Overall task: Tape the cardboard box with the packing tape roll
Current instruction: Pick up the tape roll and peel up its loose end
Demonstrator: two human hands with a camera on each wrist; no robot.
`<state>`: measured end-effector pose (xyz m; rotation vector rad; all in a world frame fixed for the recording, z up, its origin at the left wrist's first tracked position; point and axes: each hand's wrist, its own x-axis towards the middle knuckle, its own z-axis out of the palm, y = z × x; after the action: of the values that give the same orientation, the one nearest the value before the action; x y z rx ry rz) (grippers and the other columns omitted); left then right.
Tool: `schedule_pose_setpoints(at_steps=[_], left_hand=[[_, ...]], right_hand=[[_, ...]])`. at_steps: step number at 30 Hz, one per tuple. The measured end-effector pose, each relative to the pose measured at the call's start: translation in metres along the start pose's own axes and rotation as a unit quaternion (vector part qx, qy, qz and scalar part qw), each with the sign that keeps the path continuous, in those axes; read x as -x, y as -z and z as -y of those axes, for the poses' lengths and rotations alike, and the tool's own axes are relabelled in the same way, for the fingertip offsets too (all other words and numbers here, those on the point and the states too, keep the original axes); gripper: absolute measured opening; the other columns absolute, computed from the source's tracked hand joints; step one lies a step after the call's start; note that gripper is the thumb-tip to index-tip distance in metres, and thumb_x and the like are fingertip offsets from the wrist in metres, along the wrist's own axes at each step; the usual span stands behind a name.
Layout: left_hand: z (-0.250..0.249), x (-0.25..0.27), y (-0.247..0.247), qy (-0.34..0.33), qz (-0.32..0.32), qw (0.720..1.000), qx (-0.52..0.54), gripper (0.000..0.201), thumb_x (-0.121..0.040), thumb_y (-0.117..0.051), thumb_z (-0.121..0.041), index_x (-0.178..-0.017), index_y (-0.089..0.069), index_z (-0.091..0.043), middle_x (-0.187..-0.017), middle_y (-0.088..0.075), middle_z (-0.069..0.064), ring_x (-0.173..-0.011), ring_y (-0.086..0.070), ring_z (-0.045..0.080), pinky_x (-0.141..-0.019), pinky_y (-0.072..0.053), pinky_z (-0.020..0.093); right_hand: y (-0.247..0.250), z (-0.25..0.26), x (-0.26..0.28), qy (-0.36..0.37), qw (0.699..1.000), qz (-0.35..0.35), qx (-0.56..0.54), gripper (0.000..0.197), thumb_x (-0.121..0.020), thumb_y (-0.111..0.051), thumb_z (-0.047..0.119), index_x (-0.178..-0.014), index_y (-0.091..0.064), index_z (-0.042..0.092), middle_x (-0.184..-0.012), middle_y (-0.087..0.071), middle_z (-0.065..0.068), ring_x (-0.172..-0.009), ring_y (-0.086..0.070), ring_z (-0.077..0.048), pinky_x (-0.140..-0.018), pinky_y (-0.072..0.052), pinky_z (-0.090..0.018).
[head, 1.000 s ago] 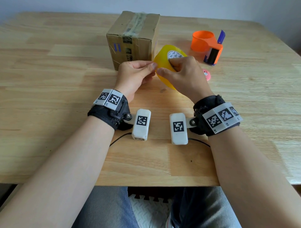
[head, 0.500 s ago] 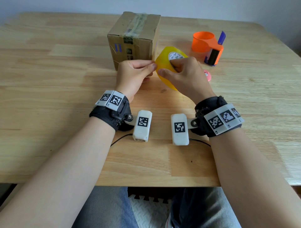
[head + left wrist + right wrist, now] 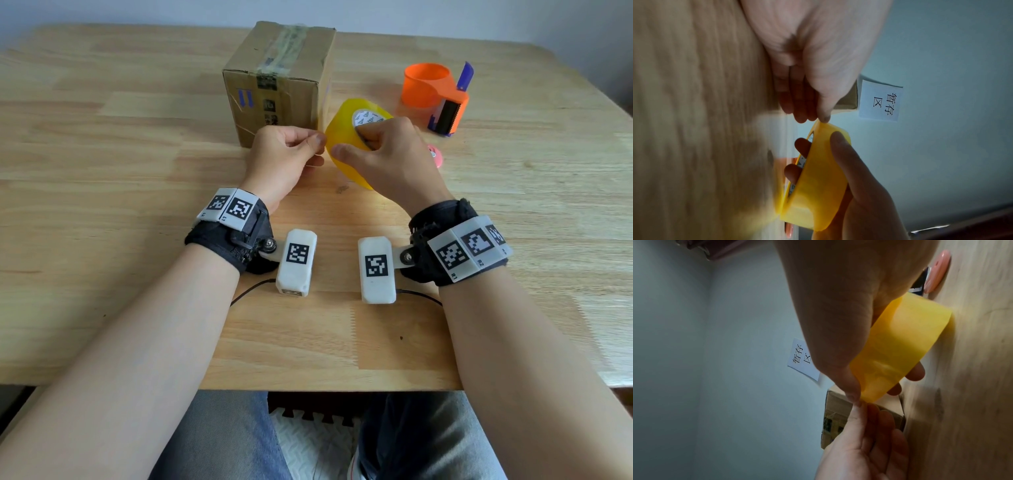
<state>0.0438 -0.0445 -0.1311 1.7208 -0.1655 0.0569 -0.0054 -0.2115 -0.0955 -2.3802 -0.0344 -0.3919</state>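
Right hand (image 3: 383, 161) gripping tape roll (image 3: 346, 144), left hand (image 3: 284, 154) pinching its edge — cardboard box (image 3: 277, 85) behind, orange dispenser (image 3: 435, 96) aside

**Surfaces on my table**

I see a wooden table (image 3: 102, 164) of pale jointed planks with a smooth satin finish. The cardboard box (image 3: 274, 102) is matt brown, its top seam under glossy clear tape. The packing tape roll (image 3: 342, 150) looks like translucent yellow plastic film, shiny. The dispenser (image 3: 435, 96) is smooth orange plastic. My wrist straps (image 3: 236, 240) are black cloth.
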Motion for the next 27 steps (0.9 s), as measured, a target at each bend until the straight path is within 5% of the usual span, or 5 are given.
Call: schedule_pose_setpoints(at_steps=[5,18,27], left_hand=[[-0.0041,0.002,-0.001,-0.002,0.022,1.0,-0.014,0.011,-0.098,-0.066,-0.018,-0.089,-0.074,-0.02,-0.082,-0.075,0.0,-0.07,-0.074,0.01,-0.065,-0.056,0.025],[-0.0053,0.0082,0.0019,-0.009,-0.009,1.0,0.014,0.003,-0.084,-0.081,-0.021,-0.086,-0.082,-0.024,-0.082,-0.079,0.006,-0.076,-0.073,0.017,-0.084,-0.062,0.051],[-0.0071,0.005,0.0,0.014,-0.012,1.0,-0.002,0.007,-0.087,-0.077,-0.02,-0.089,-0.08,-0.015,-0.072,-0.075,0.005,-0.065,-0.071,0.012,-0.066,-0.061,0.032]], right_hand=[[0.0001,0.0012,-0.0009,-0.007,1.0,-0.009,-0.001,0.05,-0.084,-0.072,0.044,-0.059,-0.039,0.017,-0.058,-0.027,-0.001,-0.05,-0.022,-0.013,-0.051,-0.019,-0.03],[0.0013,0.0008,-0.0004,-0.005,1.0,-0.008,0.002,0.047,-0.085,-0.073,0.044,-0.061,-0.044,0.017,-0.059,-0.027,0.0,-0.051,-0.022,-0.013,-0.045,-0.016,-0.026],[0.0029,0.0007,0.001,0.0,1.0,-0.001,0.011,0.055,-0.085,-0.073,0.043,-0.063,-0.047,0.001,-0.06,-0.029,-0.004,-0.052,-0.025,-0.015,-0.048,-0.018,-0.029]])
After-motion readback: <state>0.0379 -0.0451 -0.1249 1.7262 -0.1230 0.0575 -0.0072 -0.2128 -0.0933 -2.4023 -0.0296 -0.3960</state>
